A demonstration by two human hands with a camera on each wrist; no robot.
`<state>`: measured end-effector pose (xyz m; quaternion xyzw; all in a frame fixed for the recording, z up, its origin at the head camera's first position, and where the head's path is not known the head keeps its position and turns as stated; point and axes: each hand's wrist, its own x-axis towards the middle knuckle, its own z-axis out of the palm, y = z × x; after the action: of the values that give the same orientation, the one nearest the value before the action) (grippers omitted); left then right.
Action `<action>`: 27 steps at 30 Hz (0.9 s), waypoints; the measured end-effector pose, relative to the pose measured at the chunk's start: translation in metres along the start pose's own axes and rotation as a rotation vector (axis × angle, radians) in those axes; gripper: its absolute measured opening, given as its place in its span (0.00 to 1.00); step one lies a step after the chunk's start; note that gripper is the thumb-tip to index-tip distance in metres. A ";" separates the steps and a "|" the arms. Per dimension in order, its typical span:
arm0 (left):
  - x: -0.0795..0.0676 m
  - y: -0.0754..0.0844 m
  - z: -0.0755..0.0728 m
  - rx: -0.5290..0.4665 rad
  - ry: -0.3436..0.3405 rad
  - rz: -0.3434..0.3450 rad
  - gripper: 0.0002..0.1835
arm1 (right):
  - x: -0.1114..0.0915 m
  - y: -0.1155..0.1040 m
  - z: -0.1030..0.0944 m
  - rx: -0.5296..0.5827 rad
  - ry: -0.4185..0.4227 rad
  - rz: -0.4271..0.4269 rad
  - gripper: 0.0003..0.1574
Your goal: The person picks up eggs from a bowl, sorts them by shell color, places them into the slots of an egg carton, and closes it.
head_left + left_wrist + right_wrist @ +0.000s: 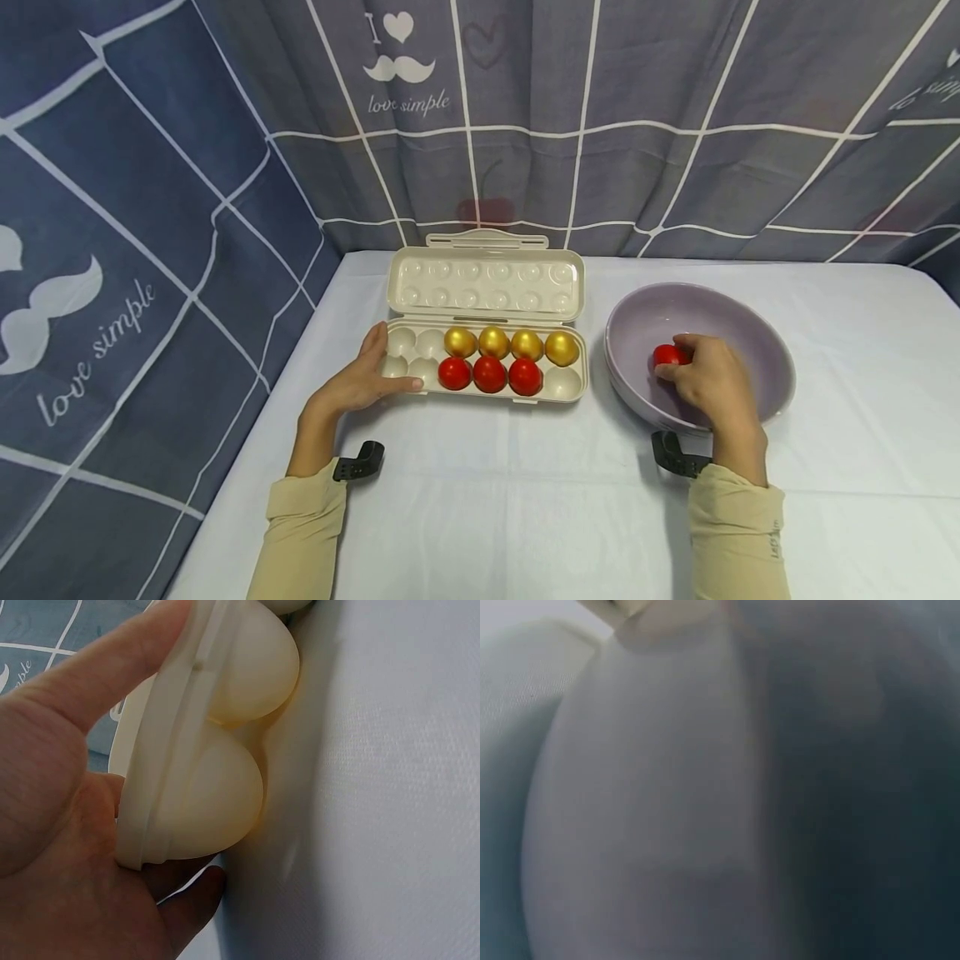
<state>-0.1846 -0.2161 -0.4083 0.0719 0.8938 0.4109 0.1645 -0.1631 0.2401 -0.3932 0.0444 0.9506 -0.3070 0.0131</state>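
Note:
A cream egg box (486,287) stands on the table with its lid folded back. Its back row holds several gold eggs (527,343); three red eggs (490,375) sit in the front row, with bare cups at the left end and front right. My left hand (358,383) grips the box's left end, thumb (112,667) along the front side and fingers round the end and underneath. Inside a purple bowl (761,358) on the right, my right hand (716,383) pinches another red egg (667,356) between thumb and fingers. The right wrist view is blurred, mostly bowl wall (645,787).
A white cloth (510,500) covers the table. Grey curtains (652,75) with white lines hang behind and along the left side. A black strap with a camera (360,461) is on the left wrist, another (678,457) on the right.

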 end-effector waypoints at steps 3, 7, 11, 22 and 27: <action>0.000 0.000 0.000 0.002 0.000 -0.005 0.63 | 0.000 0.000 0.000 -0.006 -0.014 0.005 0.36; 0.000 0.001 -0.001 -0.009 0.001 -0.003 0.63 | 0.001 0.000 -0.001 -0.007 -0.029 0.011 0.37; 0.000 0.001 -0.001 -0.014 0.001 0.003 0.63 | 0.002 0.001 -0.001 -0.005 -0.037 0.006 0.37; 0.000 -0.001 -0.001 0.005 0.003 -0.003 0.63 | 0.001 -0.001 0.001 0.017 0.009 -0.002 0.35; 0.000 0.000 0.000 0.000 0.000 0.007 0.63 | -0.001 -0.003 0.002 0.065 0.122 -0.041 0.27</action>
<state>-0.1846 -0.2167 -0.4083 0.0750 0.8935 0.4117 0.1631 -0.1619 0.2360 -0.3928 0.0437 0.9399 -0.3345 -0.0524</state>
